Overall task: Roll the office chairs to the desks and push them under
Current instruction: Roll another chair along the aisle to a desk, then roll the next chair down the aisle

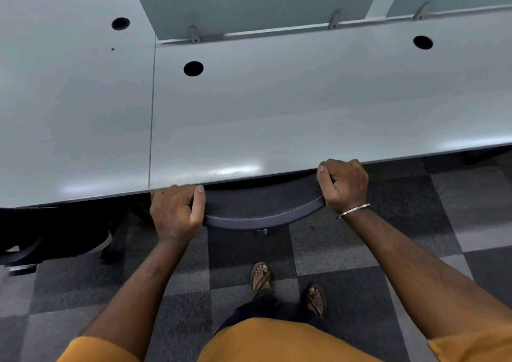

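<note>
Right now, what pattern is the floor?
Grey checkered carpet tiles, light and dark squares; head view.

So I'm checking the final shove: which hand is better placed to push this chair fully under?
Probably neither alone: left hand and right hand both grip the chair back ends at the desk edge.

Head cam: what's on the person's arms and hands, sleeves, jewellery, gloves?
Both hands bare, no gloves. The left hand has no ring or band showing. The right hand has a thin silver bangle at the wrist. Forearms uncovered; short mustard-yellow sleeves show at the frame's bottom.
</note>
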A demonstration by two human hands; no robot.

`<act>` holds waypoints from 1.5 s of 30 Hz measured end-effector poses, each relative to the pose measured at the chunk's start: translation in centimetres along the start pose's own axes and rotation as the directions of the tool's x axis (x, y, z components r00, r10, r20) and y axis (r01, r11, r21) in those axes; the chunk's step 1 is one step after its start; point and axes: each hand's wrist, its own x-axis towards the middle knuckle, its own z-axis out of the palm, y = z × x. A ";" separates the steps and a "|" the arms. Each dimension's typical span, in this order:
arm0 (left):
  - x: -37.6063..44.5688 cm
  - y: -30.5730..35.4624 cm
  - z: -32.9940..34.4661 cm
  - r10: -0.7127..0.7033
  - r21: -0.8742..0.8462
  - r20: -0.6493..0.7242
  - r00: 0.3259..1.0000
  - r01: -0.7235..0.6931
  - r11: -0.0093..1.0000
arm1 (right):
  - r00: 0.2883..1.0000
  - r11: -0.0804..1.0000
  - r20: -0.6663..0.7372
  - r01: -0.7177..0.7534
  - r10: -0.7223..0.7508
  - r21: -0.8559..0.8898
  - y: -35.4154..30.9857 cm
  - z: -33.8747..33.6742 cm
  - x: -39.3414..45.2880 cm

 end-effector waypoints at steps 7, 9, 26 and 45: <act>-3.0 2.0 0.2 -0.036 -0.034 0.003 0.999 0.036 0.999 | 0.998 0.999 0.062 -0.030 0.032 -0.026 1.9 -1.2 -1.3; -2.9 2.6 0.4 -0.038 -0.011 0.021 0.999 0.039 0.999 | 0.996 0.998 0.079 -0.048 0.051 -0.046 2.3 -1.5 -0.6; -7.8 15.5 0.6 0.352 -0.285 0.285 0.892 -0.271 0.919 | 0.985 0.962 0.107 -0.157 0.136 0.225 6.1 -6.0 -16.1; -20.8 45.1 12.1 0.570 -0.372 0.778 0.265 -0.537 0.757 | 0.593 0.566 0.216 -0.805 0.776 0.178 28.7 -24.7 -41.1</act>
